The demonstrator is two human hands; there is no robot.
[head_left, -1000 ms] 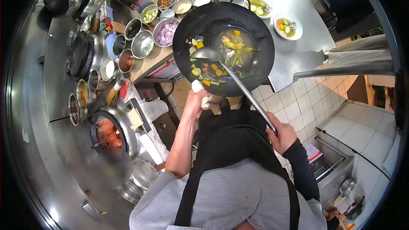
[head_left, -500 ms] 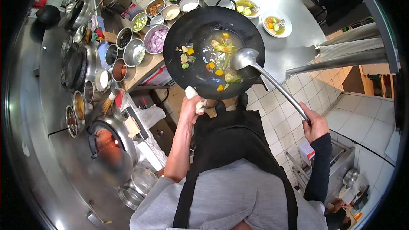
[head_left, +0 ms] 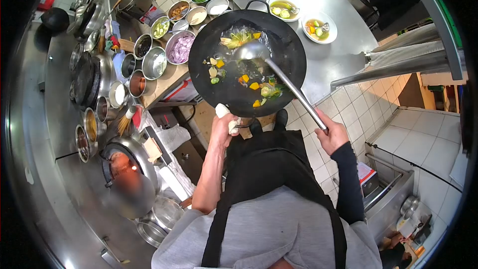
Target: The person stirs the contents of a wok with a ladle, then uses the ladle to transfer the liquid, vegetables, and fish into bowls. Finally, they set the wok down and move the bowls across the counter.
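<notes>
Now the ladle (head_left: 253,50) has swung to the far side of the wok (head_left: 219,92), and the leafy greens (head_left: 240,37) have shifted there too; orange chunks (head_left: 254,86) sit nearer. Left hand (head_left: 222,129) closed round white cloth (head_left: 222,110) at the near handle (head_left: 247,124), right hand (head_left: 332,134) wrapped firmly around the ladle's end, wok beside the tabletop (head_left: 351,7).

Grey marl top (head_left: 269,229), short-sleeved at lower left. Black apron (head_left: 271,164) over it, two black straps (head_left: 338,239) running down to the bottom edge. Dark fitted sleeve (head_left: 350,184) reaches the right wrist. Left hand (head_left: 222,128), right hand (head_left: 332,137) bare. Dark shoes (head_left: 281,119) at centre, partly hidden.
</notes>
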